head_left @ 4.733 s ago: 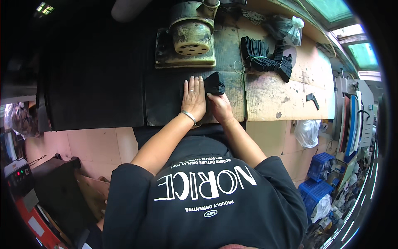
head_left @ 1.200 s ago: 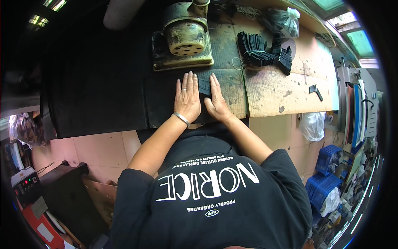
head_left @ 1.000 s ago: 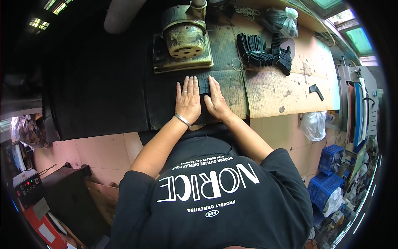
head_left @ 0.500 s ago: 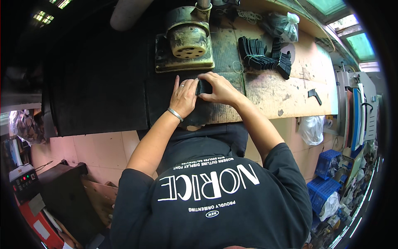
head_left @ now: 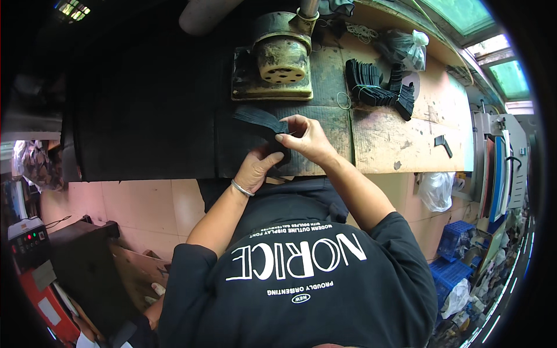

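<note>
A stack of thin black L-shaped pieces (head_left: 255, 118) is held over the near edge of the table, its layered long arm fanning toward the far left. My left hand (head_left: 255, 168) grips the near part of the stack from below, thumb on top and the other fingers partly hidden. At the bend of the stack, my right hand (head_left: 307, 138) pinches with thumb and fingers. A fine pale line by those fingertips is too small to make out.
Beyond my hands stands a stained pale machine housing (head_left: 282, 64). To its right lie banded black L-shaped pieces (head_left: 371, 87), a loose rubber band (head_left: 344, 100), a tied plastic bag (head_left: 409, 51) and a single black piece (head_left: 444, 145). Another person's arm (head_left: 155, 310) shows at lower left.
My left hand has moved nearer to me, away from the far side of the stack. The stack, earlier mostly covered by both hands, now shows its long arm. The whole view has shifted slightly.
</note>
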A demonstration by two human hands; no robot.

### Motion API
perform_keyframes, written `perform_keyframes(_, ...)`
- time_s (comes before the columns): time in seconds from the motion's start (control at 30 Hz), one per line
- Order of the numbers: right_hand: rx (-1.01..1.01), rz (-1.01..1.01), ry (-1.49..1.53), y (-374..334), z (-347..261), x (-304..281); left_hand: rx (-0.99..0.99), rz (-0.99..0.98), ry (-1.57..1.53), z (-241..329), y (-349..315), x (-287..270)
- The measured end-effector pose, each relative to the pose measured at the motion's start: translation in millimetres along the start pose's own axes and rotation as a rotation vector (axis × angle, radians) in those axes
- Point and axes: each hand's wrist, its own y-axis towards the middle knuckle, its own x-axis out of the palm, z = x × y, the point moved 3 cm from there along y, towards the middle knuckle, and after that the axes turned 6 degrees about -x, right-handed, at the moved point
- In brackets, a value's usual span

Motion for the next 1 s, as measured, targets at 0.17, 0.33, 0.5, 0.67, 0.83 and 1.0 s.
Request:
perform_keyframes(0.17,0.012,0.002,0.089,-3.7,-9.8,10.9,-0.041,0.015,0.239,6.4,-6.4,-10.7)
perform_keyframes(0.33,0.066,-0.053,0.273,-2.7,-12.2,14.8,0.072,-0.002,0.532,7.9,-2.5,-29.7)
perform_keyframes(0.5,-0.069,-0.020,0.104,-5.1,-22.5,24.0,0.103,-0.072,0.375,22.1,-11.2,-15.8)
perform_keyframes(0.67,-0.476,0.142,-0.473,-14.6,-37.1,33.3,0.124,-0.095,0.121,22.4,-6.1,-4.7)
perform_keyframes(0.83,-0.163,0.095,0.026,-9.1,-23.8,31.7,0.047,-0.088,-0.002,25.7,-11.3,-2.8)
perform_keyframes(1.0,-0.061,0.101,0.282,7.7,-5.6,20.8,0.118,-0.102,-0.031,34.6,-10.5,-7.0)
